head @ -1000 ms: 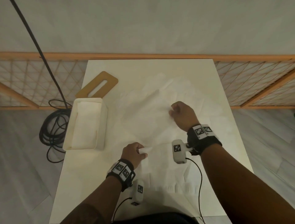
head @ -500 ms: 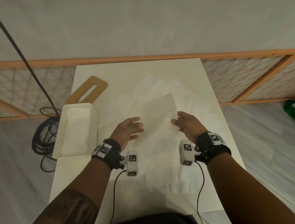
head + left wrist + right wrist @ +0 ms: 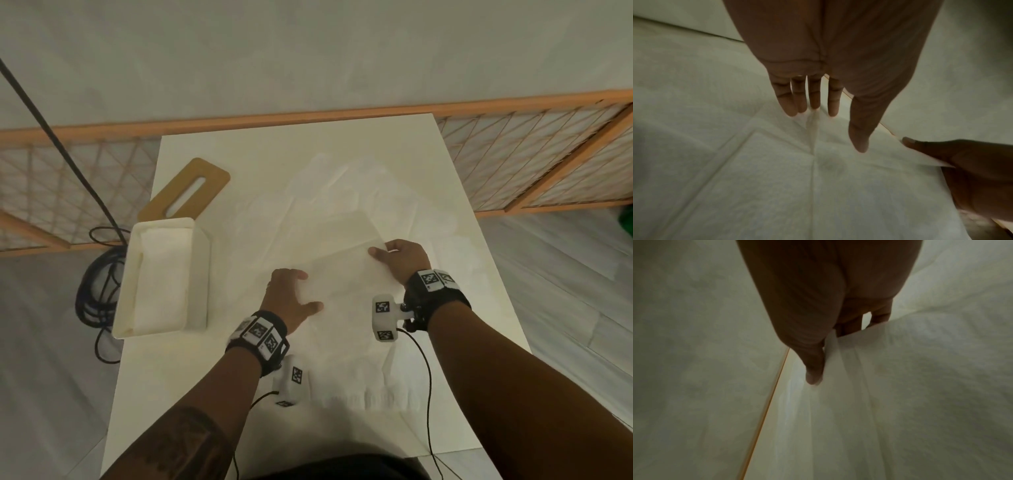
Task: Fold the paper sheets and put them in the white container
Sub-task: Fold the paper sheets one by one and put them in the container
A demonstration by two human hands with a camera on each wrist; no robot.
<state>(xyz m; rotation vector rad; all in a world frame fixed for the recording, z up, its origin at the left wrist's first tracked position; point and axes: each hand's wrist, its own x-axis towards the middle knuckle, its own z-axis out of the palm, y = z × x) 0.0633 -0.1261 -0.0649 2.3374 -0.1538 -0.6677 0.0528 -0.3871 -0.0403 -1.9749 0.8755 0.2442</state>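
Pinching the raised paper sheet [image 3: 337, 253] at its 3 o'clock edge, the right hand [image 3: 404, 260] grips; the left hand [image 3: 291, 298] lies flat-fingered at 9. Only the head view shows the white container [image 3: 202, 267], farther toward 9 o'clock.

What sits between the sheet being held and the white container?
Nothing visible. Only bare table separates the paper sheet from the white container, which is open-topped; its wooden lid lies behind it.
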